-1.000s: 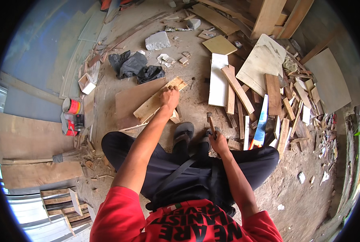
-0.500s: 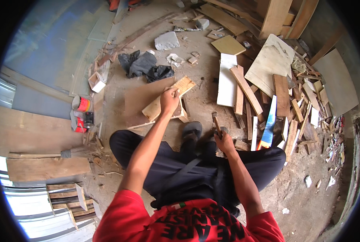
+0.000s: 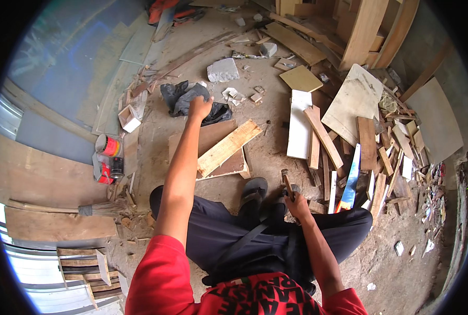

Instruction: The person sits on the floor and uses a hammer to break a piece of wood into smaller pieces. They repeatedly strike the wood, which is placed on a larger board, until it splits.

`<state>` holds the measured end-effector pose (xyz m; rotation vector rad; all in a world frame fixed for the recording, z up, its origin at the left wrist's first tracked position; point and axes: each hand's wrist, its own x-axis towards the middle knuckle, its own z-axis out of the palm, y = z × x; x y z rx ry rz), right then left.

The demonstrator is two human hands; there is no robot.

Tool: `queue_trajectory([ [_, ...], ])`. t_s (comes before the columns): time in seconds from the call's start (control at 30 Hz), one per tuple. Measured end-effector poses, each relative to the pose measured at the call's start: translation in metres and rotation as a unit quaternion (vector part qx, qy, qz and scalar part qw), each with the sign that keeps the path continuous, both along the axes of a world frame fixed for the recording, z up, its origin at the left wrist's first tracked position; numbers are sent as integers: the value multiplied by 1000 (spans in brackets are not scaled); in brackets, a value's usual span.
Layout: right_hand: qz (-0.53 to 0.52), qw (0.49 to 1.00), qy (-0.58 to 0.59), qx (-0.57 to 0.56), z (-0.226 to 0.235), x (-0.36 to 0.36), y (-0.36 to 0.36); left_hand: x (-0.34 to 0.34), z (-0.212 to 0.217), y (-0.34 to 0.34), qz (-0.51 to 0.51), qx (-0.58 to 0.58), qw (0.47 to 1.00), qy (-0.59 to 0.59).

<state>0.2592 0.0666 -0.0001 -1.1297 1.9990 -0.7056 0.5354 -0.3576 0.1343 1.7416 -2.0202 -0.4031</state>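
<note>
My left hand [image 3: 200,106] reaches out over a crumpled black plastic bag [image 3: 179,98] on the floor. Its fingertips point down at the bag and are hidden, so whether they grip it does not show. In my right hand [image 3: 297,205], a hammer [image 3: 288,185] with a wooden handle is held upright above my right foot. Before my feet, a pale wooden plank [image 3: 229,148] lies slantwise on a brown wooden piece [image 3: 224,169], with a flat brown panel [image 3: 213,130] behind it.
To the right spreads a heap of wood offcuts [image 3: 367,134], with a handsaw [image 3: 351,178] standing in it. Paint cans [image 3: 108,145] and a broom [image 3: 95,210] are at the left. A white block [image 3: 223,70] lies beyond the bag.
My left hand has let go of the wooden plank and moved forward and left to the black bag. The plank stays behind on the brown piece. My right hand still holds the hammer.
</note>
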Motion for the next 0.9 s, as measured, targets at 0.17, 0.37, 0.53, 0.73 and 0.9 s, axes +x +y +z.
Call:
queue_trajectory([
  [0.17, -17, 999, 7, -38, -14, 3, 1, 7, -52, 96, -115, 144, 983, -12],
  [0.37, 11, 1000, 7, -1, -14, 2, 5, -4, -66, 178, -109, 75, 986, -97],
  [0.53, 19, 999, -6, -34, -10, 10, -3, -3, -60, 172, -81, 81, 992, 51],
  [0.73, 31, 990, 0, -139, 10, 22, -2, -3, -19, 184, -36, 283, 652, 702],
  [0.9, 26, 986, -40, -161, 32, 28, 6, -4, -16, 198, -57, 222, 537, 812],
])
